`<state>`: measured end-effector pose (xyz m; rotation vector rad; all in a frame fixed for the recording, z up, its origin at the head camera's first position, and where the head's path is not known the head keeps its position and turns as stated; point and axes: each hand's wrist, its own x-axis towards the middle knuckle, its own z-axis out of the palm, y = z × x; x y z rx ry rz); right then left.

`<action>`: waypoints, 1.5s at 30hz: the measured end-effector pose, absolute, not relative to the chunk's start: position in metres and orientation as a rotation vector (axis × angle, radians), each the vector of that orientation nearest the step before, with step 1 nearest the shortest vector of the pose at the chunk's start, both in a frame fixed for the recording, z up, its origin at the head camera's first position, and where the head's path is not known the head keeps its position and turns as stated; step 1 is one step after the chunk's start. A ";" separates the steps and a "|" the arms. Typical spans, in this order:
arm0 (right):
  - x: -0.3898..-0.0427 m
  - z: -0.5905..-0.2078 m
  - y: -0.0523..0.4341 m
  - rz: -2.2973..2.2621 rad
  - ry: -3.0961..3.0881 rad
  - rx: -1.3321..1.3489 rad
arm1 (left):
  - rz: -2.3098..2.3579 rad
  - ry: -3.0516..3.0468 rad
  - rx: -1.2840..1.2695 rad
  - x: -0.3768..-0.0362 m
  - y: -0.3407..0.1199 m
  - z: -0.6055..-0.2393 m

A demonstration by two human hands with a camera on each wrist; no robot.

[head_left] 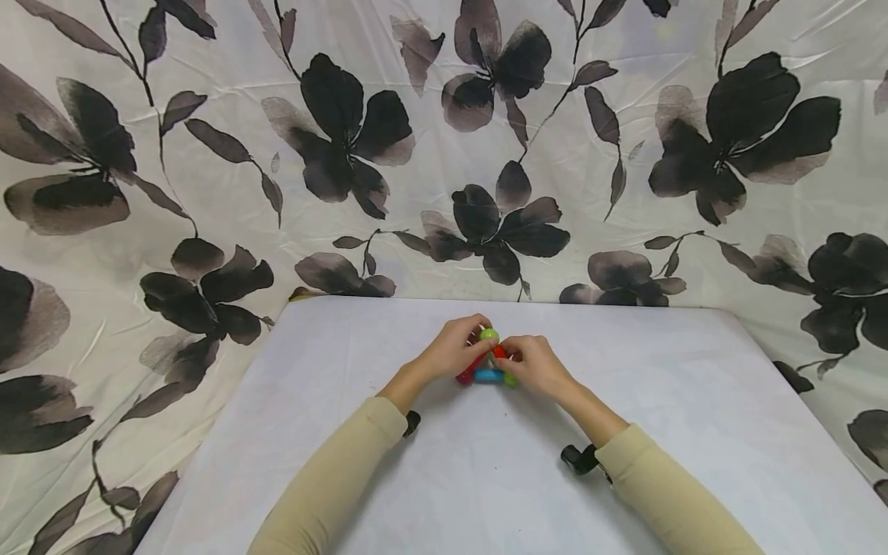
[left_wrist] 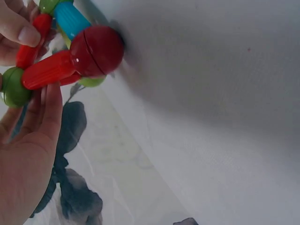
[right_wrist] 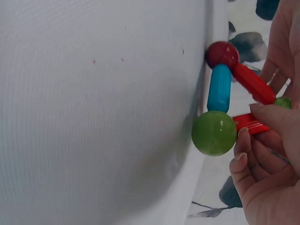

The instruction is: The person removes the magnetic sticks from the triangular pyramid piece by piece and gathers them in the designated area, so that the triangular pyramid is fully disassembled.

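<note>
A small frame of plastic building sticks and balls stands on the table. Its blue stick (head_left: 489, 375) lies low at the front, joining a dark red ball (left_wrist: 98, 50) and a green ball (right_wrist: 214, 133). Red sticks slope up from these to a green top ball (head_left: 489, 334). My left hand (head_left: 453, 348) holds that top ball, fingers arched over it and thumb in front. From the other side, my right hand (head_left: 537, 364) pinches the right red stick (right_wrist: 251, 123) between thumb and fingers. Other parts at the back are mostly hidden.
A white cloth covers the table (head_left: 486, 478). Behind it hangs a pale curtain (head_left: 430, 154) with dark flowers. Black wrist cameras (head_left: 579, 459) sit below both forearms, just at the beige sleeves (head_left: 666, 478).
</note>
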<state>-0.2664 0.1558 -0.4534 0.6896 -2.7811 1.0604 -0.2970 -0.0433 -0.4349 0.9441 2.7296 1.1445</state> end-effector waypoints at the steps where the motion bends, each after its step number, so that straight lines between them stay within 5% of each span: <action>1: -0.266 -0.453 0.156 1.051 -2.779 0.709 | 1.143 2.734 0.936 -0.295 -0.043 -0.435; 29: -0.268 -0.449 0.186 1.118 -2.857 0.665 | 1.443 2.629 0.510 -0.280 -0.084 -0.444; 45: -0.272 -0.452 0.220 1.205 -2.914 0.561 | 1.266 2.717 0.613 -0.279 -0.116 -0.446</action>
